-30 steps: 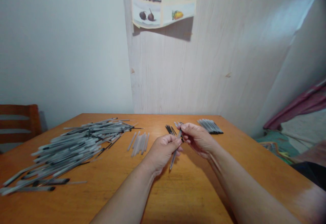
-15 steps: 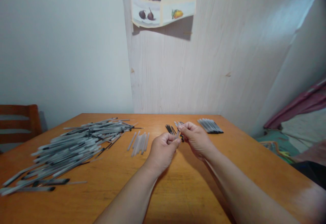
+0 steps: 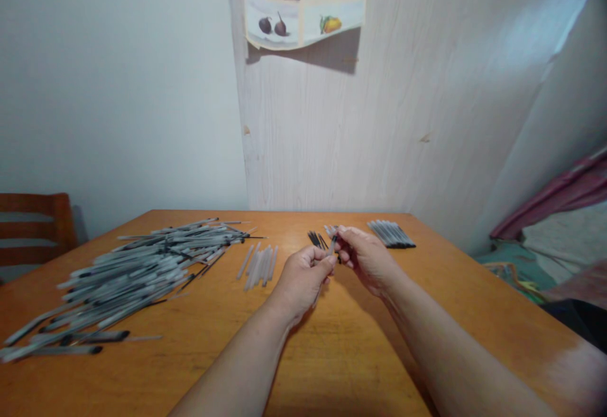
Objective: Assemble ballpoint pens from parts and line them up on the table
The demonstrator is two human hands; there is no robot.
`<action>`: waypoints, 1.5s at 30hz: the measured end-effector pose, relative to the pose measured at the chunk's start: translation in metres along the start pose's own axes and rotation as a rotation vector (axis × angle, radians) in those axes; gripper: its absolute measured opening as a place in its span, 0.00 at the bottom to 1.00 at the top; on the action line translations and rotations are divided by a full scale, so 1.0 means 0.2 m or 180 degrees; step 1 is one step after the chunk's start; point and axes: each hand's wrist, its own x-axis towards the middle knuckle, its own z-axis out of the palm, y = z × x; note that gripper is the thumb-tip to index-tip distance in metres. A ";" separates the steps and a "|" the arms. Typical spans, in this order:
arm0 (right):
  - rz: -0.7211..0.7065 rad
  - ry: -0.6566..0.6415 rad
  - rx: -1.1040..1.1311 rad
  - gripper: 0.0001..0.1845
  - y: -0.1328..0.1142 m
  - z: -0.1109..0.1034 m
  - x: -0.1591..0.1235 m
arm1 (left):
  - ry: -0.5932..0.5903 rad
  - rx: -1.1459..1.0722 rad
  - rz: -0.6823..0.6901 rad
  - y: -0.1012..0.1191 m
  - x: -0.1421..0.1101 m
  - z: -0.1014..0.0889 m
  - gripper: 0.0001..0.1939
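Observation:
Above the middle of the table, my left hand (image 3: 306, 278) pinches a slim, translucent grey pen (image 3: 331, 247) between thumb and fingers. My right hand (image 3: 363, 253) is closed at the pen's upper, dark end, its fingertips partly covering it. The pen's lower part is hidden by my left hand. Just behind the hands lie thin black pen parts (image 3: 314, 239), partly covered. Left of my left hand, several clear pen barrels (image 3: 258, 266) rest side by side. Beyond my right hand is a neat row of pens with black ends (image 3: 391, 234).
A large, loose heap of pens and pen parts (image 3: 142, 271) spreads over the left side of the wooden table (image 3: 327, 366). A chair back (image 3: 35, 227) stands at the left. Fabric (image 3: 564, 240) lies off the table's right side. The wall stands behind.
A second ago the pen's long lower end pointed down past my left hand; now it is out of sight. My right fingers shifted slightly, showing the dark end. Both hands stay close together.

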 end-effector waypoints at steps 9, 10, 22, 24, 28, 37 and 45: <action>-0.0220 0.0143 -0.0913 0.22 0.01 -0.04 0.01 | -0.0089 0.0078 -0.0021 -0.01 -0.01 0.00 0.15; -0.0227 0.0120 -0.0930 0.22 0.01 -0.04 0.01 | -0.0123 0.0065 -0.0037 -0.01 -0.01 0.00 0.15; -0.0093 -0.0079 -0.0544 0.18 -0.04 -0.09 0.01 | -0.0597 0.0050 -0.0350 -0.02 -0.01 -0.01 0.16; -0.0080 0.0000 -0.0350 0.19 -0.05 -0.10 0.02 | -0.0558 0.0044 -0.0353 -0.03 -0.01 -0.01 0.16; -0.0029 0.0276 -0.0197 0.20 -0.03 -0.13 0.04 | -0.0306 0.0020 -0.0342 -0.05 0.02 -0.02 0.15; 0.0105 0.0483 -0.2393 0.11 0.23 -0.20 0.12 | 0.0336 -0.0097 -0.0348 -0.08 0.06 -0.08 0.16; -0.0214 0.0235 -0.4024 0.10 0.32 -0.16 0.09 | 0.0456 -0.0002 -0.0290 -0.07 0.07 -0.09 0.15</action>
